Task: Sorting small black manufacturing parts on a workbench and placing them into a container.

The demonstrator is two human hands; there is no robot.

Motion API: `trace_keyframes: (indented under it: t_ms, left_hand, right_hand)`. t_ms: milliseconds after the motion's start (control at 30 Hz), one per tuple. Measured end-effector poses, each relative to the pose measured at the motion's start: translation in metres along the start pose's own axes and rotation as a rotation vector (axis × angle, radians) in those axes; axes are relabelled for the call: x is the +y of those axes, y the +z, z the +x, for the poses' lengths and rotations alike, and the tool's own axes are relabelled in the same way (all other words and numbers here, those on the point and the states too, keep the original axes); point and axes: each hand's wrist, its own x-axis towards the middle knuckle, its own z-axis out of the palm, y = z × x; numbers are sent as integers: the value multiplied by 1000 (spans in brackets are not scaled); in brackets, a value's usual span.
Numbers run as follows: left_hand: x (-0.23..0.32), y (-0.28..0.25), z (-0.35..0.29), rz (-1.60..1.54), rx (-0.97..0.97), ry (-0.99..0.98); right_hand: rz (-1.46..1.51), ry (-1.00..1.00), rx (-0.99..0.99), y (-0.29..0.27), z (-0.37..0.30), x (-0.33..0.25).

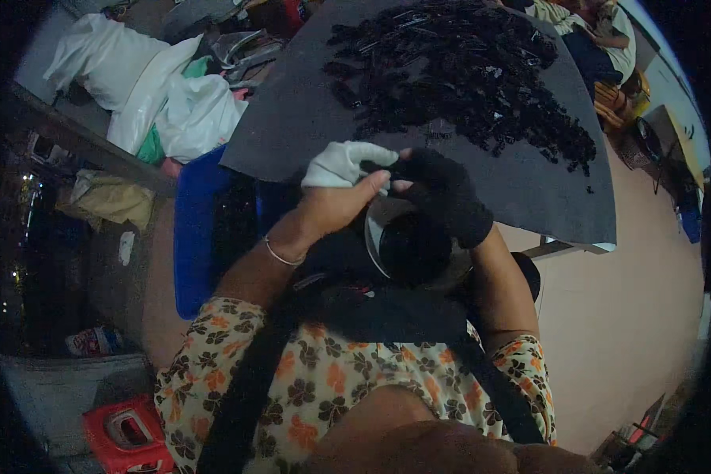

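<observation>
My left hand (341, 167), in a white glove that leaves the thumb bare, is bent with its fingertips brought in toward the thumb. Facing it, my right hand (450, 193) wears a black glove with bare fingertips, and its fingers are pinched. The two sets of fingertips meet over the near edge of the table. Something small and dark seems to be between them, too dim to make out. Just below the hands is a round container (377, 251) with a pale rim and a dark inside. A heap of small black parts (450, 71) covers the far half of the table.
The grey-covered table (292, 103) has a corner at right. A blue bin (193, 261) stands left of my forearm. White sacks (189, 110) lie at far left, a red plastic item (126, 430) at lower left. Another person (608, 39) sits at far right.
</observation>
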Motion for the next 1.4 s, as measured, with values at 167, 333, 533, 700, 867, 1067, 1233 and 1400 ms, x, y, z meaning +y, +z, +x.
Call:
trace_keyframes:
  t_ms: [167, 333, 533, 700, 867, 1067, 1233, 1400]
  left_hand:
    - [6, -1, -8, 106, -82, 19]
    - [-2, 3, -11, -10, -83, 8]
    - [4, 4, -8, -67, -161, -106]
    - [-26, -29, 34, 414, -116, 86]
    - [-72, -54, 91, 840, -7, 232]
    - [-86, -45, 112, 1126, -140, -16]
    - [-119, -69, 100, 982, 61, -114]
    - [-74, -56, 67, -158, 241, -421]
  right_hand:
    - [74, 150, -157, -7, 0, 2]
    - [85, 86, -202, -10, -2, 10]
    - [-211, 182, -474, -29, 12, -15]
    - [-392, -50, -357, -46, 10, 16]
    - [-651, -163, 89, -32, 17, 39]
    - [-715, -12, 24, -28, 16, 37]
    - [-744, -65, 78, -23, 21, 27]
    - [-720, -170, -14, -25, 25, 17]
